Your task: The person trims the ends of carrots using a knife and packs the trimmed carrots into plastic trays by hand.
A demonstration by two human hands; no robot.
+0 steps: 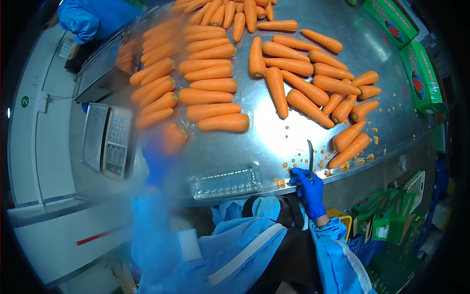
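Lying end-on beside the left hand [157, 159], one carrot [174, 138] blurs with it over the bench [264, 159]; I can't tell whether those fingers are closed or open. It looks stiff, solid and fairly light, I'd say, with a smooth skin that could turn slippery if damp. Best to hold it round the thick middle; the thin tip might snap under a knock, and its round body could roll. Just ahead, more carrots lie side by side in rows [210, 95]. Nearer the body is a clear tray [225, 182], thin-walled and easily dented, better lifted by its rim. The right hand [312, 192] has its fingers wrapped round a small curved knife [310, 152], blade upward, near a loose heap [309, 104] and scattered scraps [360, 160]. Leftward sits a scale [116, 147].
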